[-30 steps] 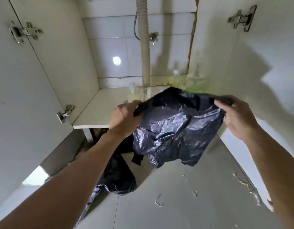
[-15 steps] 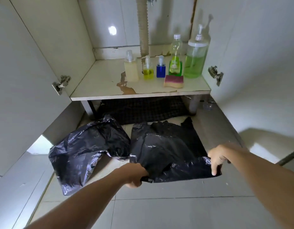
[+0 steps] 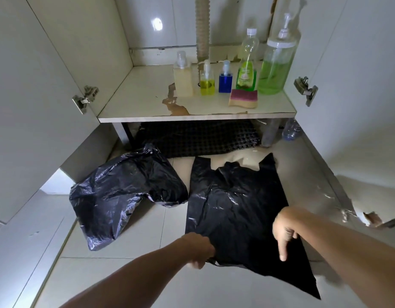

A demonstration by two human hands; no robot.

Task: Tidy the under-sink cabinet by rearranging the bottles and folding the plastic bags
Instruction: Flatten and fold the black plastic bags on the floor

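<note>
Plastic bag (image 3: pixel 236 210) (glossy black, flattened): left hand (image 3: pixel 199 250) grip pinches its edge, right hand (image 3: pixel 285 227) presses it.

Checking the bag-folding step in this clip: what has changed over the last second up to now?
The flat black bag, held up in the air a second ago, now lies spread on the floor tiles. The left hand still grips its near edge; the right hand has let go and presses on it with a straight finger. The crumpled black bag and shelf bottles stayed put.
</note>
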